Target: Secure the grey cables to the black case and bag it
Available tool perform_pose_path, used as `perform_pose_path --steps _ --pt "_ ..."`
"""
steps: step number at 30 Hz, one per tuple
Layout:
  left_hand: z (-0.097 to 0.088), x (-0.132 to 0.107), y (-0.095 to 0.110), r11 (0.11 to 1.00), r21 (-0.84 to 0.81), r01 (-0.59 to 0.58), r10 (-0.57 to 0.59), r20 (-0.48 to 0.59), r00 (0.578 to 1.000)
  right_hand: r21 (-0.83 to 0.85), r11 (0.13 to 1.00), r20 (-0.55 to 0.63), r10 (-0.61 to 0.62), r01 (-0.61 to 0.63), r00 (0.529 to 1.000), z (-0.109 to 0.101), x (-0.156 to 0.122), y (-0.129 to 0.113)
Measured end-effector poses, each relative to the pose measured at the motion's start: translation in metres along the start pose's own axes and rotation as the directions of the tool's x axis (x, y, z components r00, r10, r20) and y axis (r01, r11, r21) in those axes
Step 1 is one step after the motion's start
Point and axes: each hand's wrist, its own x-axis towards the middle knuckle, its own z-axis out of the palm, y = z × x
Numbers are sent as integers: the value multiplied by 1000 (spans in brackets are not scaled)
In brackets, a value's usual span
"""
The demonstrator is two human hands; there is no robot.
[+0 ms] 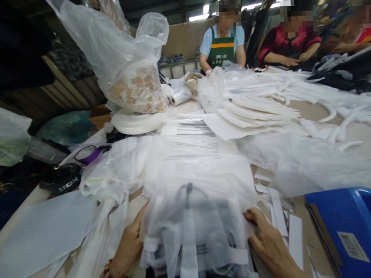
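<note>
A clear plastic bag [196, 183] with printed text and white pieces inside lies in front of me on the table. My left hand [130, 242] grips its left edge, fingers curled under the plastic. On the bag's right edge rests my right hand [268, 239], fingers bent and pinching the film. White strips [189, 252] show through the bag's near end.
A blue device [346, 222] sits at the near right. Piles of white cut pieces [257, 108] cover the far table. A big clear bag [131, 68] of tan pieces stands at the back left. Purple tape roll [88, 153] lies left. Three people work at the far side.
</note>
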Motion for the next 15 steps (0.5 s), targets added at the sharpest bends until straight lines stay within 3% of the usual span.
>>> perform_pose_path --steps 3,7,11,15 --pt "7 3 9 999 -43 7 -8 -34 999 31 984 162 166 -174 973 -3 8 -8" --pt "15 -3 19 986 -141 86 -89 -21 996 152 946 326 227 -287 918 -11 12 -18" --pt "13 -13 12 971 -181 155 -153 22 988 234 919 361 221 -317 906 -19 2 -18" --pt "0 -30 -6 995 -17 100 -99 49 994 65 958 370 236 -278 899 -22 -20 -9"
